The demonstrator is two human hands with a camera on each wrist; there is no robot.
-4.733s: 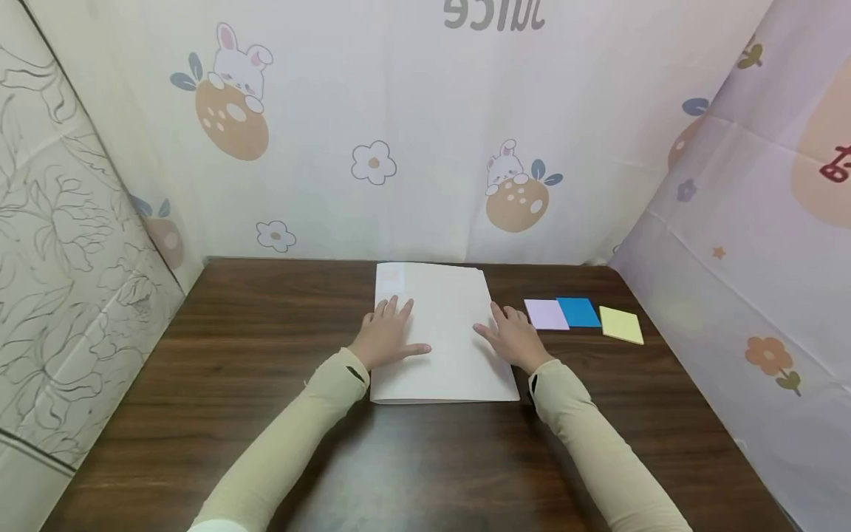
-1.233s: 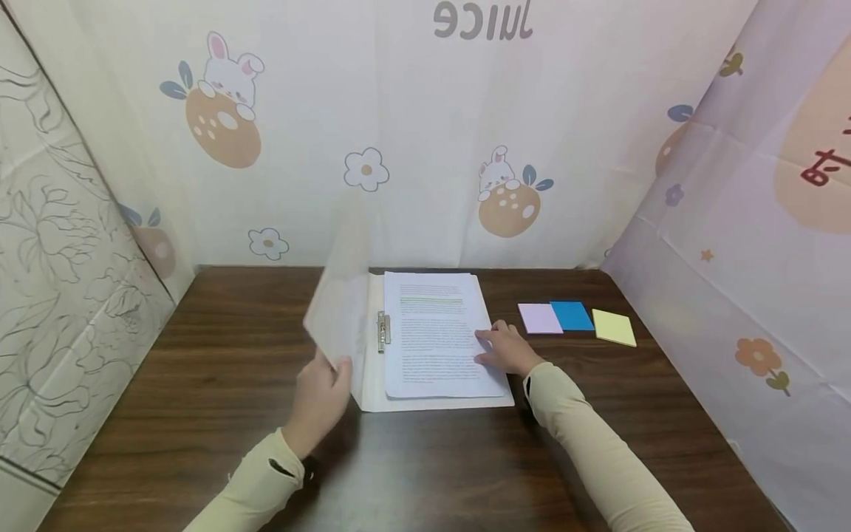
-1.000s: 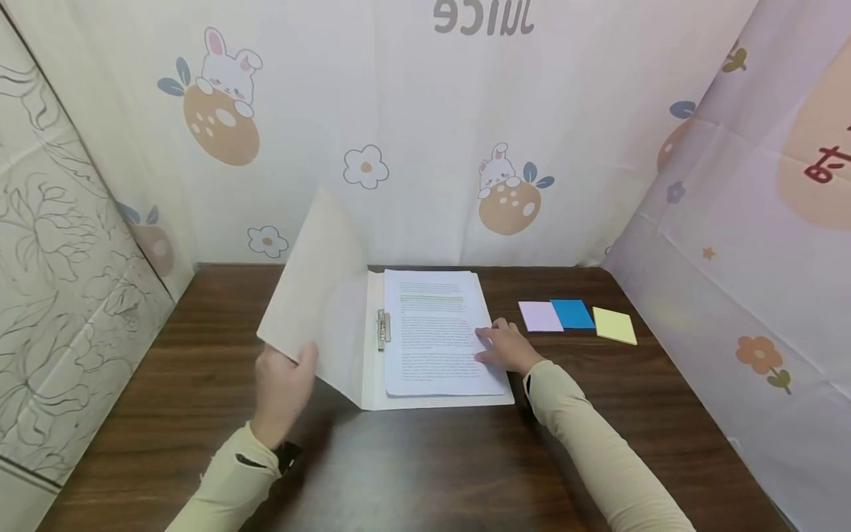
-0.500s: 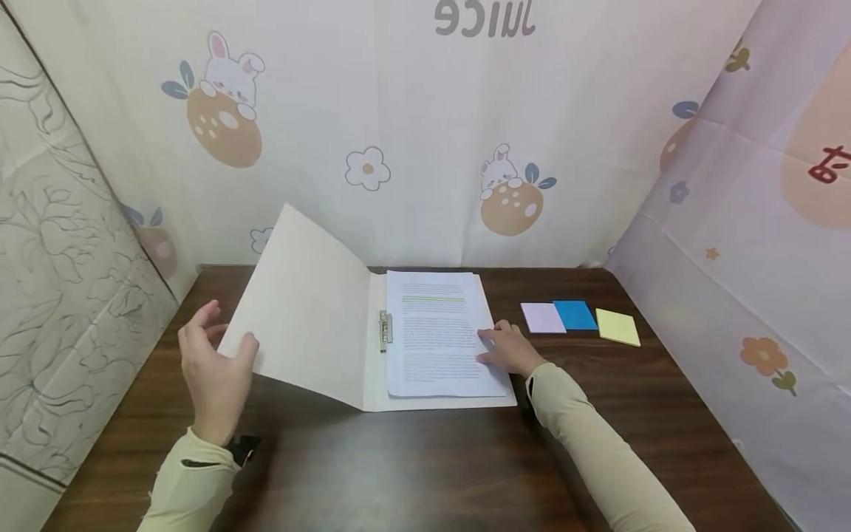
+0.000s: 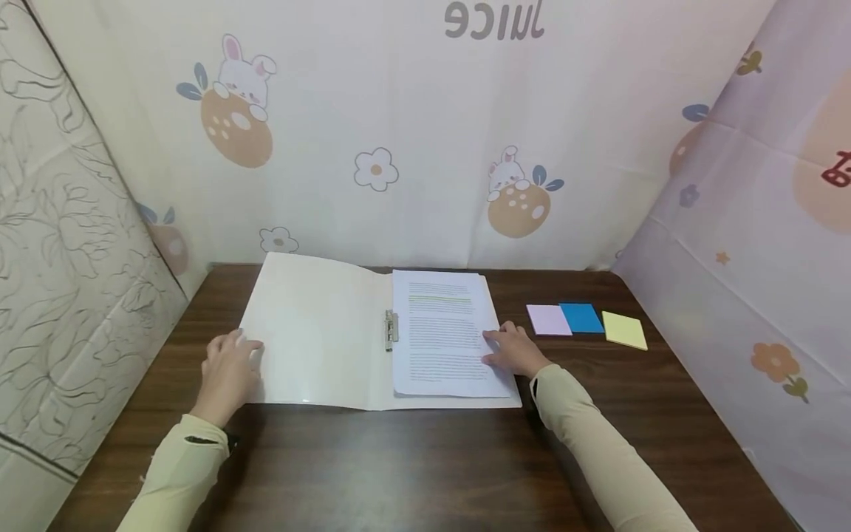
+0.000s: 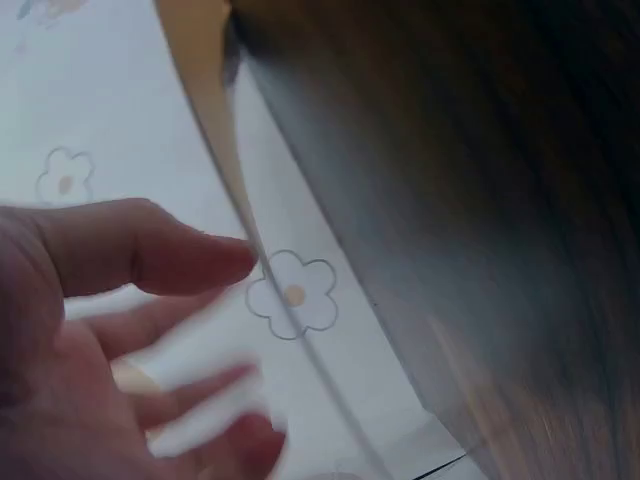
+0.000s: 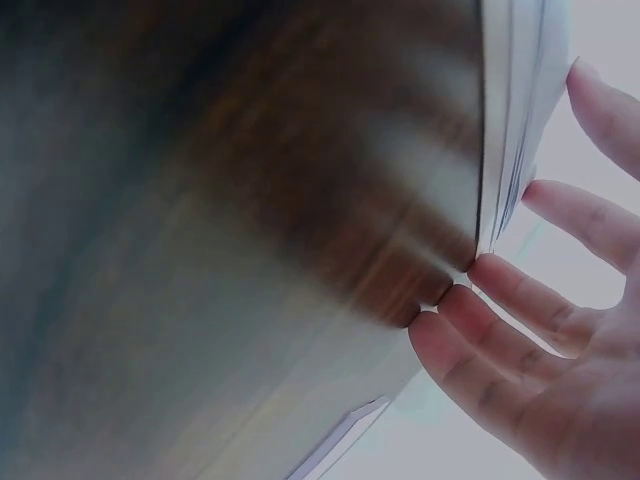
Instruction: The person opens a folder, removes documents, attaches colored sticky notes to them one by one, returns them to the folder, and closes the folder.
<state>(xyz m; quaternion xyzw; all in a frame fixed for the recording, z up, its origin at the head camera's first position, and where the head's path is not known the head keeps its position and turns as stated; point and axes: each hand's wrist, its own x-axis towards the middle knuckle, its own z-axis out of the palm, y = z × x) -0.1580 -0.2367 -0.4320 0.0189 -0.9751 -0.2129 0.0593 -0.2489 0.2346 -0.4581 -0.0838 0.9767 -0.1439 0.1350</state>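
Observation:
In the head view a white folder (image 5: 312,332) lies spread open on the dark wooden table, with a metal clip (image 5: 390,330) near its spine. Printed sheets (image 5: 439,347) rest on its right side, one line marked green. My left hand (image 5: 227,373) is at the cover's left edge; the left wrist view has the thumb (image 6: 195,260) touching that edge, other fingers loosely spread. At the right edge of the sheets is my right hand (image 5: 518,351), thumb and index finger at the paper; in the right wrist view several fingertips (image 7: 440,340) touch the tabletop.
To the right of the folder lie a lilac sticky-note pad (image 5: 549,320), a blue pad (image 5: 581,318) and a yellow pad (image 5: 624,330). Patterned cloth (image 5: 432,148) rises behind the table (image 5: 372,473) and along both sides.
The left hand has swung the folder's cover open from right to left, down to nearly flat, uncovering the sheets and clip. The right hand has stayed by the right edge.

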